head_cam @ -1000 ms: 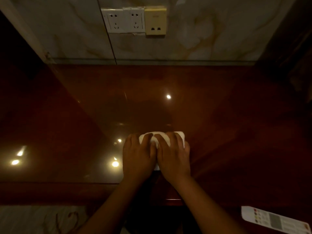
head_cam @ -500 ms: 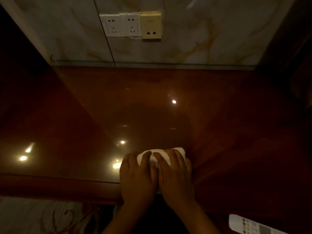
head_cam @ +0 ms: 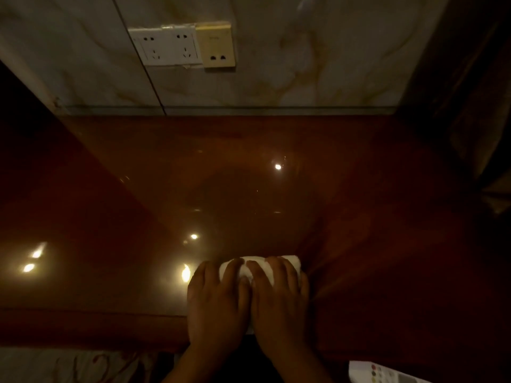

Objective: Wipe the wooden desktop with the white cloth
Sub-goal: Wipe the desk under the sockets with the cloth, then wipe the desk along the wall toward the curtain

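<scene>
A glossy reddish-brown wooden desktop [head_cam: 276, 167] fills the middle of the dim view. A folded white cloth [head_cam: 287, 262] lies on it close to the front edge. My left hand [head_cam: 217, 299] and my right hand [head_cam: 279, 302] press flat on the cloth side by side, fingers pointing away from me. The hands cover most of the cloth; only its far edge and a strip between the fingers show.
A marble wall [head_cam: 304, 64] rises behind the desk with white sockets [head_cam: 166, 48] and a beige plate [head_cam: 218, 45]. A white remote control [head_cam: 387, 374] lies at the bottom right. Dark panels close in both sides. Lamp reflections dot the desktop's left half.
Both hands slid the cloth toward me, from mid-desk to the front edge. The camera tilted slightly, so the wall sockets sit lower in the frame.
</scene>
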